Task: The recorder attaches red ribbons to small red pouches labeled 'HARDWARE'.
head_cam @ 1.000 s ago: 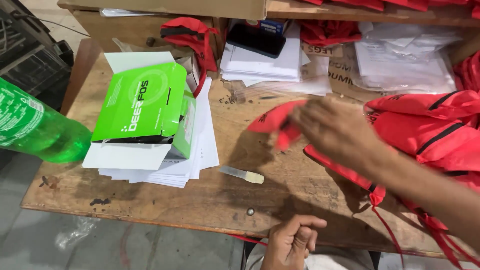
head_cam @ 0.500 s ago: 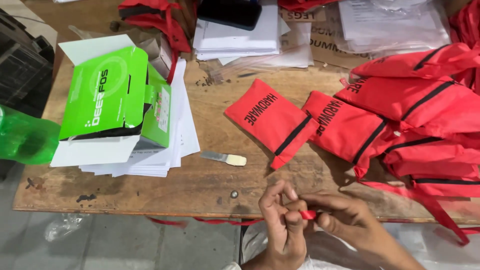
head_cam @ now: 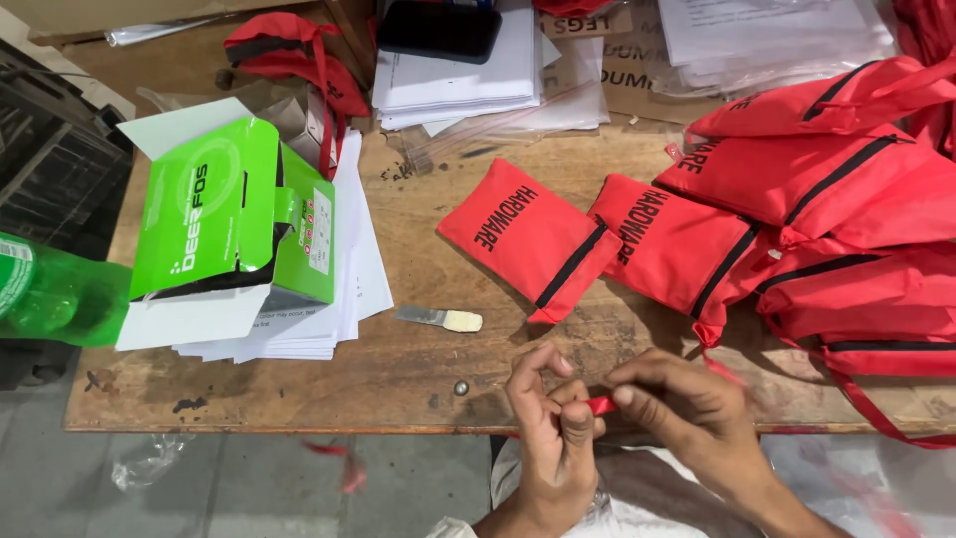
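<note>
My left hand (head_cam: 553, 423) and right hand (head_cam: 687, 403) met at the table's (head_cam: 398, 369) near edge, fingers of both pinched narrow on a red strap (head_cam: 600, 404) between them. Red pouches (head_cam: 528, 239) lay just beyond; a small blade (head_cam: 439, 318) rested left of them.

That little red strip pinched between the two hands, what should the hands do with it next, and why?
Probably pull the red strip taut. The left hand and right hand both pinch it at the wooden table's near edge, and only a short bit shows between their fingertips, so a gentle pull would stretch it straight.
</note>
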